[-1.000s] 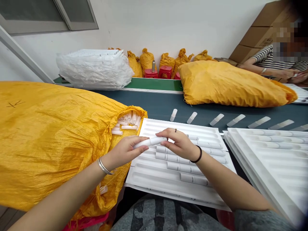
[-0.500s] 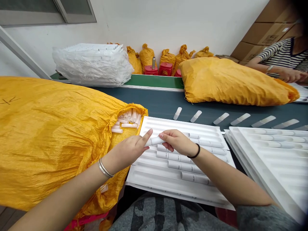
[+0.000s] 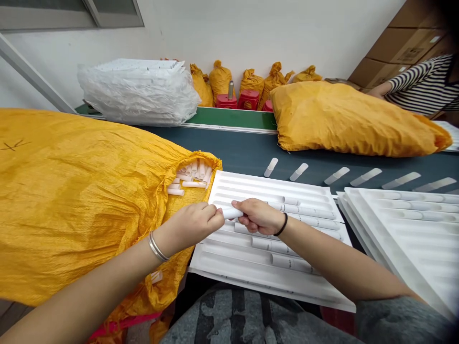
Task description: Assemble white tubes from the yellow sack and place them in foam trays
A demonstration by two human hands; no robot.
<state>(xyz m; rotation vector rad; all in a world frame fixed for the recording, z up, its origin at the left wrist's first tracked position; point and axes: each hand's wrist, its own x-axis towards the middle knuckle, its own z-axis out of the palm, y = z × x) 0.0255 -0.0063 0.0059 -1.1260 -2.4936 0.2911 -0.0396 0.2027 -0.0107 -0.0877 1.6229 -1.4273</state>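
Between my two hands is a short white tube [image 3: 231,213], lying nearly level above the tray. My right hand [image 3: 258,217] pinches its right part between thumb and fingers. My left hand [image 3: 198,221] is closed in a loose fist at the tube's left end, thumb and curled forefinger against it. Below lies a white grooved tray [image 3: 229,258], with several printed white tubes [image 3: 272,245] resting in its grooves. Left of the tray, the mouth of a yellow woven sack [image 3: 107,200] shows many small pale tubes [image 3: 193,184] inside.
On the dark conveyor belt [image 3: 247,153] stands a row of white tubes [image 3: 299,172]. A stack of trays [image 3: 401,258] sits at right. Further back are a full yellow sack [image 3: 351,119] and a plastic-wrapped bundle [image 3: 139,95]. A co-worker's striped sleeve [image 3: 416,83] shows at far right.
My left hand's outstretched forefinger has curled in, and the hand has closed at the tube's end. My right hand has shifted slightly left. The co-worker's hand has moved out of sight.
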